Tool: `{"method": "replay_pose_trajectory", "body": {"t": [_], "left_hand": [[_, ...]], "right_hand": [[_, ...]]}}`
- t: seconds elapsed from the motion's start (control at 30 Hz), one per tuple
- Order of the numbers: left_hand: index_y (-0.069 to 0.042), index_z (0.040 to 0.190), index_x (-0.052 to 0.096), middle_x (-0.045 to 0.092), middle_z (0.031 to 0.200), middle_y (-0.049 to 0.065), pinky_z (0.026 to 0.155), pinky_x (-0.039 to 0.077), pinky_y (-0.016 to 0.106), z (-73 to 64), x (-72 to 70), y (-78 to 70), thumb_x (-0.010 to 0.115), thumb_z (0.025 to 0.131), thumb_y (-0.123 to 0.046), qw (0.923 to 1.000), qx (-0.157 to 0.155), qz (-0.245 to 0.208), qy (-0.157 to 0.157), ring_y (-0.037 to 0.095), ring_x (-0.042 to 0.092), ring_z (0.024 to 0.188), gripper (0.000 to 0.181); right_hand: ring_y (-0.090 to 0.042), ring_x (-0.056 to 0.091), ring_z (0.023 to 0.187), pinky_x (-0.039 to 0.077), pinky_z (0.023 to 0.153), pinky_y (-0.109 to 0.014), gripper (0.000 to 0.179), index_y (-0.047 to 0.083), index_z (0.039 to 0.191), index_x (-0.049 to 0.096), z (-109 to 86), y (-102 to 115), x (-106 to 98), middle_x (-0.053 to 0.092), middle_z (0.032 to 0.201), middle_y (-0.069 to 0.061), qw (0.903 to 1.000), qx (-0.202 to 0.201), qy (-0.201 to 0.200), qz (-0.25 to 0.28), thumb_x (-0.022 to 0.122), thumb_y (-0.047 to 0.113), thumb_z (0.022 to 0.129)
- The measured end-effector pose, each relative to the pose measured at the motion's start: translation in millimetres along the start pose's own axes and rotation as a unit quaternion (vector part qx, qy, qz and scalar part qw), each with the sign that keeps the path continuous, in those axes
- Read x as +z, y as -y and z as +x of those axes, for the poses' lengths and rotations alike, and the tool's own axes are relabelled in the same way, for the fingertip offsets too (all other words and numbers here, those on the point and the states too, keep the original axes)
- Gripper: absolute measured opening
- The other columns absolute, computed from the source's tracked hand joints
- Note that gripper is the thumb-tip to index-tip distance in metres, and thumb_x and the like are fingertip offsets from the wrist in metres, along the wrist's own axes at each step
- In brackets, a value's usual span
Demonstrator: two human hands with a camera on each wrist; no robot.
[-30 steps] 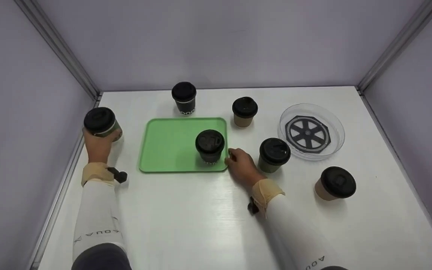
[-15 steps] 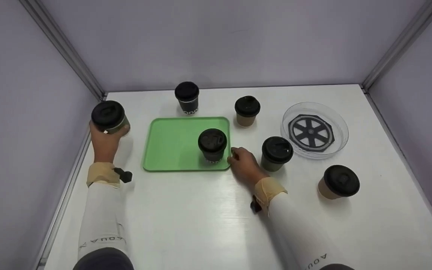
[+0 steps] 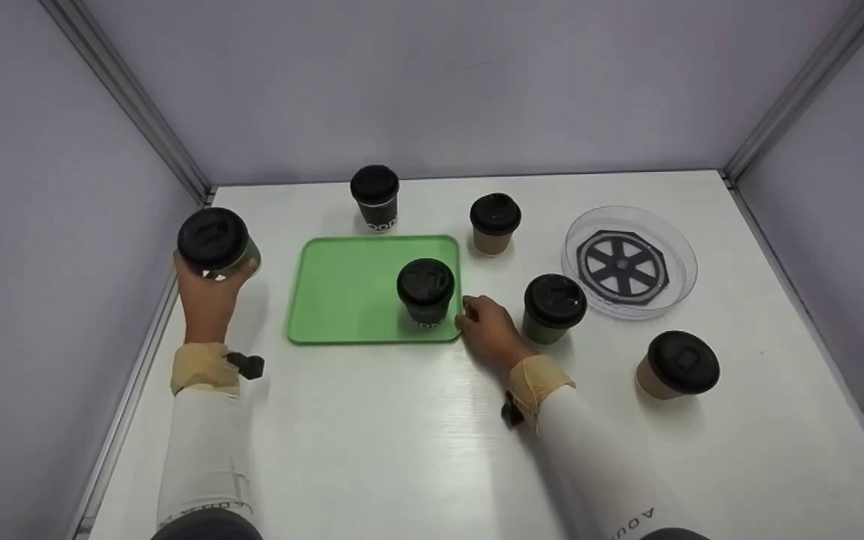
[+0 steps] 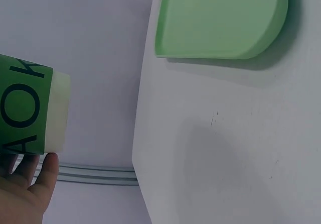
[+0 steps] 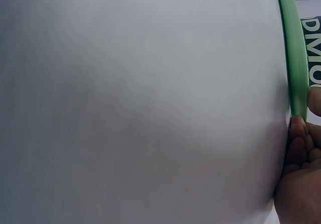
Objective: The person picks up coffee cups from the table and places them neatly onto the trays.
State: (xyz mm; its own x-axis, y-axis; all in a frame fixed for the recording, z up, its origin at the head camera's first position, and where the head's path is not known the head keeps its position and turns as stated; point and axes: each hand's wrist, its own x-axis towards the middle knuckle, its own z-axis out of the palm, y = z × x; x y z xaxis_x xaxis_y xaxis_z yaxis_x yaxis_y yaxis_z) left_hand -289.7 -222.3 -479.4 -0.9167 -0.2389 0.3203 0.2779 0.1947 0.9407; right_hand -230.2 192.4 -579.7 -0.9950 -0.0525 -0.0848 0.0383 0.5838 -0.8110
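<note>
My left hand (image 3: 208,300) grips a green paper cup (image 4: 22,106) with a black lid, at the table's left side. In the left wrist view its pale base shows, held up above the table. At the near right corner of the green tray (image 3: 342,292), my right hand (image 3: 493,335) pinches the rim. Its thumb lies over the edge and the other fingers are curled below in the right wrist view. On the tray's right part stands a dark lidded cup (image 3: 426,292). Close to the right hand is another green lidded cup (image 3: 552,309).
Behind the tray stand a black lidded cup (image 3: 376,199) and a small brown lidded cup (image 3: 493,225). A clear round dish (image 3: 683,270) with a dark spoked disc (image 3: 622,266) lies at the right, and a brown lidded cup (image 3: 676,365) in front. Walls enclose the table.
My left hand has raised the green cup, which looks larger and nearer the camera. The right hand has stayed at the tray's corner. The view has shifted slightly.
</note>
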Motion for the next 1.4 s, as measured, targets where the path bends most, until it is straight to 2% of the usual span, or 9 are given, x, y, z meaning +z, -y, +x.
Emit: {"method": "replay_pose_trajectory", "body": {"t": [0.23,0.4,0.5,0.63,0.7,0.9,1.0,1.3,1.4], "left_hand": [[-0.008,0.144,0.035,0.045,0.138,0.009,0.105,0.037,0.039,-2.6,-1.5,6.7,0.087,0.070,-0.003,0.9992,0.040,-0.004,-0.001,0.019,0.042,0.128,0.091],[-0.011,0.144,0.037,0.047,0.136,0.009,0.103,0.040,0.038,-7.5,-5.3,5.3,0.088,0.069,-0.002,0.9983,0.054,-0.019,0.007,0.022,0.045,0.126,0.091],[-0.012,0.145,0.036,0.048,0.136,0.008,0.103,0.039,0.039,-12.7,-9.7,3.4,0.088,0.070,-0.006,0.9985,0.051,0.000,0.017,0.021,0.045,0.126,0.091],[-0.011,0.146,0.034,0.046,0.136,0.008,0.104,0.039,0.039,-22.9,-13.0,-6.9,0.087,0.073,-0.009,0.9985,0.037,0.029,0.028,0.020,0.045,0.126,0.090],[-0.010,0.146,0.034,0.046,0.136,0.009,0.104,0.038,0.039,-26.5,-13.4,-10.5,0.086,0.074,-0.009,0.9985,0.035,0.031,0.029,0.021,0.045,0.126,0.089],[-0.012,0.145,0.037,0.050,0.134,0.008,0.100,0.041,0.038,-27.1,-10.6,3.3,0.087,0.071,-0.005,0.9977,0.061,0.009,0.027,0.022,0.048,0.123,0.089],[-0.011,0.144,0.037,0.050,0.133,0.008,0.099,0.042,0.036,-28.9,-7.1,2.6,0.088,0.070,-0.004,0.9970,0.071,0.002,0.029,0.022,0.049,0.121,0.090],[-0.005,0.140,0.040,0.054,0.131,0.010,0.097,0.043,0.034,-46.9,2.4,-24.4,0.087,0.071,-0.006,0.9974,0.059,0.015,0.038,0.020,0.053,0.118,0.083],[-0.003,0.138,0.040,0.054,0.129,0.010,0.098,0.042,0.034,-50.9,6.5,-28.5,0.087,0.072,-0.008,0.9967,0.058,0.028,0.049,0.020,0.053,0.117,0.081]], "right_hand": [[-0.020,0.050,0.086,0.043,0.078,-0.037,0.030,0.007,0.125,0.061,-3.3,0.0,-0.9,0.053,0.092,-0.005,0.9997,0.019,-0.002,0.018,0.060,0.019,0.098],[-0.020,0.052,0.096,0.044,0.089,-0.037,0.040,0.005,0.135,0.056,-3.9,1.6,-1.4,0.056,0.098,-0.005,0.9995,0.022,-0.005,0.022,0.060,0.020,0.097],[-0.020,0.051,0.094,0.043,0.087,-0.037,0.034,0.005,0.128,0.060,-3.1,0.8,-0.4,0.055,0.097,-0.005,0.9999,0.010,0.000,0.010,0.060,0.021,0.098],[-0.020,0.046,0.079,0.039,0.071,-0.037,0.010,0.008,0.101,0.064,-0.6,0.6,0.8,0.050,0.085,-0.005,0.9997,-0.016,-0.002,-0.018,0.061,0.016,0.097],[-0.020,0.045,0.076,0.038,0.068,-0.036,0.006,0.009,0.096,0.063,0.4,0.7,1.2,0.049,0.083,-0.004,0.9996,-0.019,-0.005,-0.021,0.061,0.015,0.096],[-0.020,0.046,0.076,0.038,0.067,-0.037,0.007,0.009,0.092,0.061,-1.1,-1.6,-0.7,0.049,0.082,-0.005,0.9997,-0.017,-0.014,0.003,0.062,0.015,0.095],[-0.019,0.046,0.075,0.038,0.066,-0.037,0.011,0.010,0.086,0.058,-1.5,-2.7,-2.0,0.048,0.081,-0.005,0.9997,-0.010,-0.016,0.015,0.061,0.016,0.095],[-0.020,0.047,0.076,0.040,0.067,-0.038,0.010,0.011,0.090,0.059,-0.9,-2.0,-0.4,0.049,0.084,-0.006,0.9997,0.002,-0.004,0.023,0.060,0.019,0.096],[-0.020,0.048,0.080,0.041,0.070,-0.038,0.009,0.011,0.098,0.062,-1.2,-0.7,-0.8,0.050,0.087,-0.006,0.9997,0.007,-0.003,0.021,0.060,0.020,0.097]]}}
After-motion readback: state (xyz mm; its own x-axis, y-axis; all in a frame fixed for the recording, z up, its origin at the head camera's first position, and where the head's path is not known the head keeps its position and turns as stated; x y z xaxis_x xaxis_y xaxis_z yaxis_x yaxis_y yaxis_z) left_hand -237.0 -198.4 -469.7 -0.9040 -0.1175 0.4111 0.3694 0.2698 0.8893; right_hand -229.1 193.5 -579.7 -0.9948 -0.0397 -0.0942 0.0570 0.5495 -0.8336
